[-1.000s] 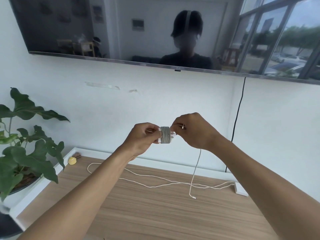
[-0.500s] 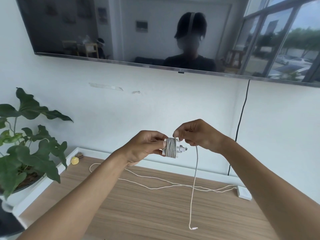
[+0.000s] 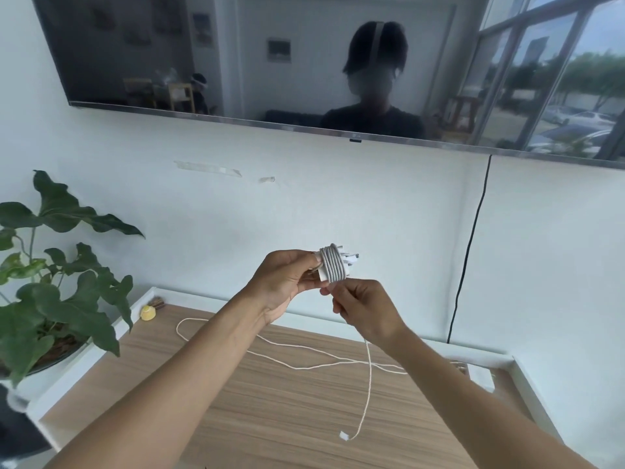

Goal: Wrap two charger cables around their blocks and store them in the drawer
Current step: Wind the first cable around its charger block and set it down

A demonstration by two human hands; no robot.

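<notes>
- A flat, glossy TV is hanging on the smooth white wall, mirroring a person's dim outline and a window; a thin black cord is dropping straight down from it.
- A wood-grain tabletop with a raised white rim is stretching below the arms.
- A plant with broad, pointed green leaves is sitting at the table's left edge.
- The left hand is gripping a boxy white block in mid-air above the table, fingers closed around its near end.
- A grey cable is lying in tight, ribbed coils around that block; its loose tail is dangling to a small white plug near the tabletop.
- The right hand is pinching the cable just under the coils, fingers closed on it.
- A second cable, thin and white, is lying in loose loops across the wood, running toward a white block at the right rim.
- A small, rounded yellow object is resting at the back left corner.
</notes>
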